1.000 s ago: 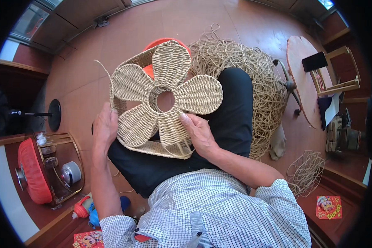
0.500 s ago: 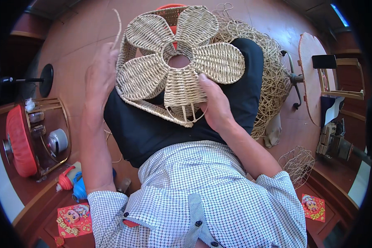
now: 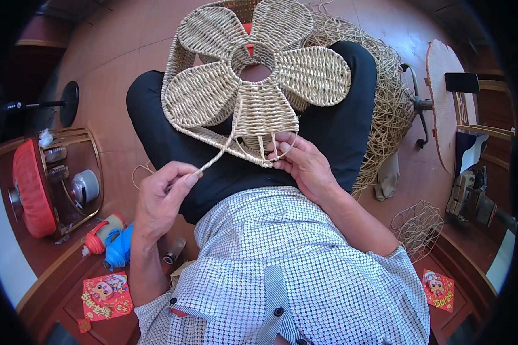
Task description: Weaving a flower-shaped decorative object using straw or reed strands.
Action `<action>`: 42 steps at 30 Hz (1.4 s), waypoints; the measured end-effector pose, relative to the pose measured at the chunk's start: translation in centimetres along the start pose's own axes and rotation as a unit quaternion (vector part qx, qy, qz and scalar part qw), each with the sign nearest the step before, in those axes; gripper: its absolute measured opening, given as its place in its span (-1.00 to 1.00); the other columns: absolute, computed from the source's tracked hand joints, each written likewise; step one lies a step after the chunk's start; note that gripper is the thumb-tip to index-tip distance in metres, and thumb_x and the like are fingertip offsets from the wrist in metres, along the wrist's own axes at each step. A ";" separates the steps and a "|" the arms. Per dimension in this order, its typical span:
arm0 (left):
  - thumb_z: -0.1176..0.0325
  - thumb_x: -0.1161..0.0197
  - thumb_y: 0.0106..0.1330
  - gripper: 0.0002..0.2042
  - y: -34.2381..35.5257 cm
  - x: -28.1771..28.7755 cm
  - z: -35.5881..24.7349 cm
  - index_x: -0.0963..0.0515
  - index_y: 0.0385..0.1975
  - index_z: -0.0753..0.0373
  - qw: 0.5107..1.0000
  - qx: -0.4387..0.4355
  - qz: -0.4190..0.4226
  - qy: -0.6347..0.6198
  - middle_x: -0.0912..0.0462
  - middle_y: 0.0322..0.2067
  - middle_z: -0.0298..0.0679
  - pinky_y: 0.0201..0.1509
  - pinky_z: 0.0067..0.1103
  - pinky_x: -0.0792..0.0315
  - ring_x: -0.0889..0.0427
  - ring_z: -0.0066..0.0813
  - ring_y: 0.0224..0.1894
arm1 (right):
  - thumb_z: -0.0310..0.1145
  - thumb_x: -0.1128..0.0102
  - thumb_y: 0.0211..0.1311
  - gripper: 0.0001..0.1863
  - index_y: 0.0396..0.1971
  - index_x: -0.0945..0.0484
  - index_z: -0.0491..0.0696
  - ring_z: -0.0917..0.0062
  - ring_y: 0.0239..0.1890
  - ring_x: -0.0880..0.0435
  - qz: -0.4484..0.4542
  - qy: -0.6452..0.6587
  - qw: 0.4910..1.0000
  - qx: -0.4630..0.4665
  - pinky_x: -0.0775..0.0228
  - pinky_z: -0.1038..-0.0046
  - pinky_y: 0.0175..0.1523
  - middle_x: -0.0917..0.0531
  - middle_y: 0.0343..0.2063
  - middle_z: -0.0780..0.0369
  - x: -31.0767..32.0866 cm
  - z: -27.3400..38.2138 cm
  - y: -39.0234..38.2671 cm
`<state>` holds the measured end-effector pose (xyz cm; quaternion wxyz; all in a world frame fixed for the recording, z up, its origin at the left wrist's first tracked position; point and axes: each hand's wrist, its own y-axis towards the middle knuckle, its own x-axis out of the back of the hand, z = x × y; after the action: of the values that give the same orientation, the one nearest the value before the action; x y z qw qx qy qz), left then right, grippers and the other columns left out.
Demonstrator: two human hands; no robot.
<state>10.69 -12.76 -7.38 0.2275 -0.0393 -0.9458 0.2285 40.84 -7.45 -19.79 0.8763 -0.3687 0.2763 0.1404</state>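
A flower-shaped woven straw piece (image 3: 265, 106), with rounded petals around a hole, rests on my lap. Its nearest petal is partly woven, with bare ribs showing at the lower edge. My left hand (image 3: 166, 195) pinches a twisted straw cord (image 3: 217, 155) that runs up to the left side of this petal. At the petal's lower right, my right hand (image 3: 306, 167) has thumb and fingers closed at the bare ribs and thin wire frame (image 3: 296, 141). A woven side wall (image 3: 179, 63) rises behind the left petals.
A big heap of loose straw cord (image 3: 385, 98) lies on the floor to the right, with a smaller coil (image 3: 417, 227) nearer. Left stand a red-cushioned stool (image 3: 33, 187), a metal kettle (image 3: 85, 187) and a blue bottle (image 3: 118, 247). A round board (image 3: 443, 109) is at far right.
My left hand has come down and nearer, drawing the cord from upright to a slant toward me. My right hand has shifted from the petal's side to its lower ribs.
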 end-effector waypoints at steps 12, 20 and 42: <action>0.25 -0.22 0.65 -0.80 -2.3 0.7 5.1 -0.60 0.01 0.25 0.979 0.087 0.095 -0.160 -0.58 -0.35 -0.43 -0.32 -0.73 -0.25 -0.35 -0.78 -0.41 | -0.62 -0.22 0.22 -0.46 0.26 -0.63 -0.17 0.66 0.00 -0.61 0.103 -0.298 0.948 0.049 -0.47 0.50 0.18 -0.68 -0.02 0.30 -1.0 1.1 -0.8; 0.22 -0.21 0.67 -0.76 3.1 -2.2 3.8 -0.59 0.03 0.28 0.972 0.014 0.071 -0.223 -0.50 -0.39 -0.46 -0.38 -0.76 -0.21 -0.33 -0.82 -0.45 | -0.50 -0.50 0.32 -0.65 0.06 -0.66 -0.12 0.63 0.01 -0.69 0.075 -0.312 0.940 0.113 -0.53 0.45 0.22 -0.73 -0.10 0.34 -2.3 1.4 0.0; 0.37 -0.22 0.59 -0.83 -2.7 -8.0 5.9 -0.64 -0.03 0.32 0.974 0.008 -0.046 -0.224 -0.52 -0.41 -0.50 -0.27 -0.64 -0.37 -0.41 -0.78 -0.38 | -0.64 -0.49 0.20 -0.64 -0.01 -0.67 -0.10 0.71 -0.09 -0.69 0.058 -0.297 0.949 0.084 -0.56 0.57 0.12 -0.74 -0.14 0.38 -2.5 2.1 1.0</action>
<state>15.24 -19.09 -14.15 0.0205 0.0580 -0.9717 0.2282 39.14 -5.33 -17.63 0.9368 -0.2191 0.0346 0.2705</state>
